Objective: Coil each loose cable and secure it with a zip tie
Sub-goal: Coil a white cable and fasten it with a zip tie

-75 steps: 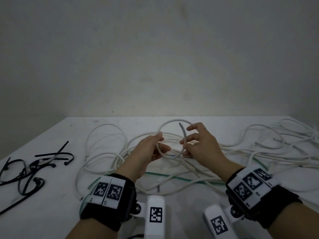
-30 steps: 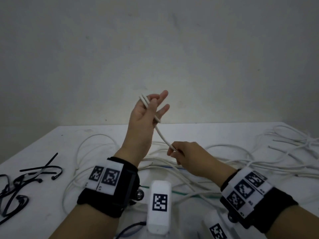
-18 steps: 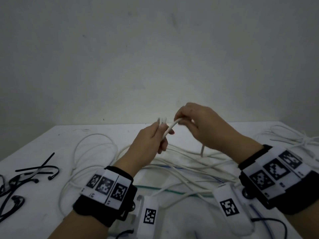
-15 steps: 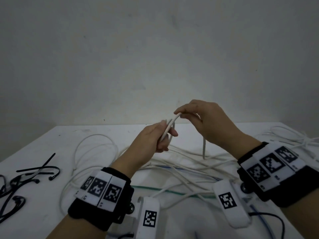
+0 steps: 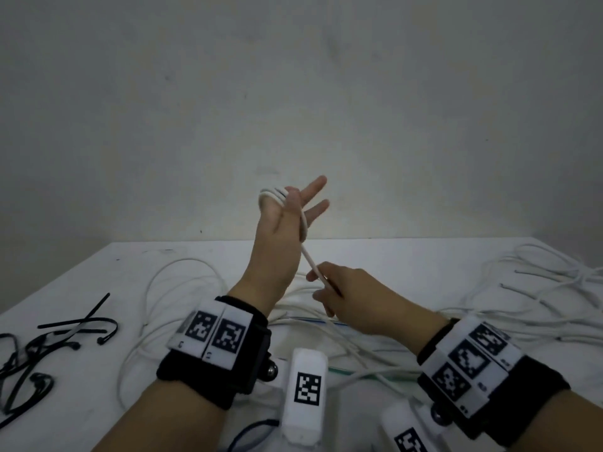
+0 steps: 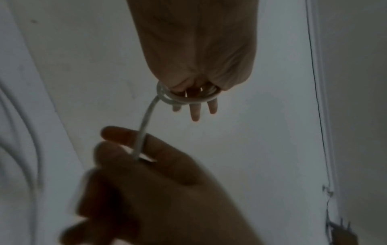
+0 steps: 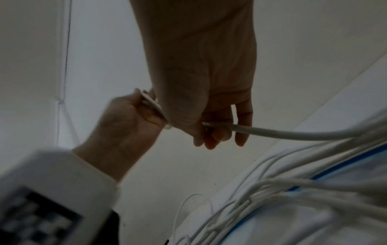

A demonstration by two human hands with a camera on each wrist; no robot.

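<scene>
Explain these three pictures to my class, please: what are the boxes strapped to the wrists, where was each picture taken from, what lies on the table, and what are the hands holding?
No machine is at work here: a person is working bare-handed. The black straps with checkered tags carry small cameras, one on each wrist; a third camera sits on the head. So the wide picture looks down from the head, and the two dim ones look along each hand.

The left hand is raised, fingers spread, with turns of a white cable wrapped round them; the left wrist view shows those loops from below. The right hand pinches the same cable lower down, holding it taut.

On the white table lie more loose white cables, and at the left a heap of black zip ties, not yet used.
</scene>
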